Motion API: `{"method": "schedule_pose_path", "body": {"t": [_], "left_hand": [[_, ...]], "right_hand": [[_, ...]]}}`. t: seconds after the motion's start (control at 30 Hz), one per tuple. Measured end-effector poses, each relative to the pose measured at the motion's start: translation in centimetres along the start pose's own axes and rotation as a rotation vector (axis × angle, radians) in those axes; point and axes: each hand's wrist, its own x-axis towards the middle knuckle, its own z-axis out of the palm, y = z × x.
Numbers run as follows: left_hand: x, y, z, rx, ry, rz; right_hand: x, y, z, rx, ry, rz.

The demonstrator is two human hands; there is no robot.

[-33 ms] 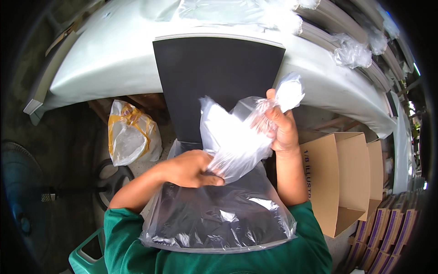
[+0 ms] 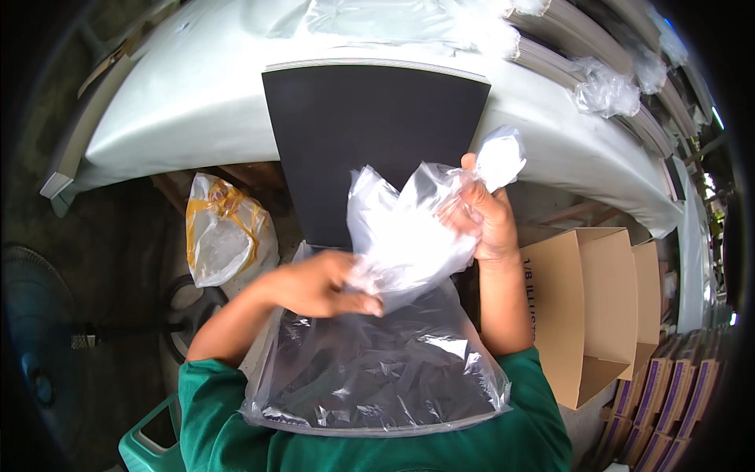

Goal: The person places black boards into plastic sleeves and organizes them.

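Observation:
A crumpled clear plastic bag (image 2: 409, 236) hangs bunched between my two hands. My right hand (image 2: 491, 216) is closed round its upper right part, and a whitish end pokes out above the fist. My left hand (image 2: 318, 285), slightly blurred, pinches the bag's lower left edge. Behind the bag a stack of large black boards (image 2: 373, 118) leans against the table edge, pale edges showing along its top. Nearer me, a clear plastic cover (image 2: 385, 393) wraps the dark lower part that rests against my body. The crumpled bag hides the middle of the boards.
Ahead stands a table under a pale sheet (image 2: 181, 102), with board stacks (image 2: 578, 35) at its far right. A tied white bag (image 2: 228, 240) and a fan (image 2: 39, 338) are at left, above a green stool (image 2: 153, 436). Open cardboard boxes (image 2: 558, 315) stand right.
My left hand has shifted slightly up and left, its fingers loosening a little. The plastic bag's folds have spread and changed shape. My right hand has barely moved.

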Motion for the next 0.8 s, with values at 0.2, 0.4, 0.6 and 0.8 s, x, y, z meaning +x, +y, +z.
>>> {"method": "schedule_pose_path", "body": {"t": [0.2, 0.4, 0.6, 0.8], "left_hand": [[-2.1, 0.0, -5.0, -1.161, 0.437, 0.37], [-1.3, -0.4, -2.3, -0.216, 0.02, -0.197], [-1.8, -2.2, -4.3, -1.166, 0.679, 0.36], [-0.9, -5.8, -0.5, -1.007, 0.393, -0.306]], "right_hand": [[-1.8, -2.5, -1.2, -0.631, -0.12, 0.199], [-1.0, -1.7, -4.0, 0.289, 0.104, -0.023], [-2.2, -0.7, -2.6, -0.673, -0.145, 0.262], [-3.2, 2.1, -3.1, 0.338, 0.08, -0.175]]}}
